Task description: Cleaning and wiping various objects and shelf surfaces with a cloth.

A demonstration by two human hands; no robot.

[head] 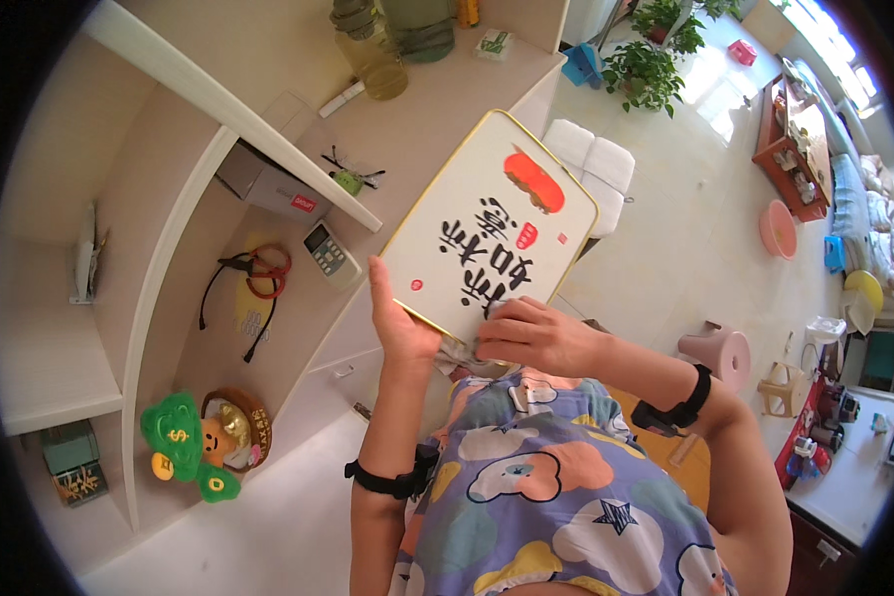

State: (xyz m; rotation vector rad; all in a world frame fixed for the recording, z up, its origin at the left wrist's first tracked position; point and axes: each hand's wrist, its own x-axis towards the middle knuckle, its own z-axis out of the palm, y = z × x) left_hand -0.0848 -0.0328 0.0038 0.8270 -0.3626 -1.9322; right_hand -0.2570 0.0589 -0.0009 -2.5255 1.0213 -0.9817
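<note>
A rectangular framed picture [436, 201] with rounded corners and a thin gold frame tilts in front of me. Its white face bears black brush calligraphy, small red seals and an orange-red painted motif. My left hand [406, 331] grips its near left edge, thumb up along the side and fingers hidden behind. Bent over the near right corner, my right hand [533, 335] holds a crumpled greyish cloth [458, 356] against the picture. Part of that cloth hangs below the frame, and the rest is hidden under my fingers.
A shelf unit at left holds a remote control [331, 253], red-handled scissors [270, 270], a black cable and a green plush toy [175, 436]. Eyeglasses [352, 167] and a jar [372, 63] stand on the counter. Beyond the picture are a white cushioned stool [592, 160] and a pink stool [715, 356].
</note>
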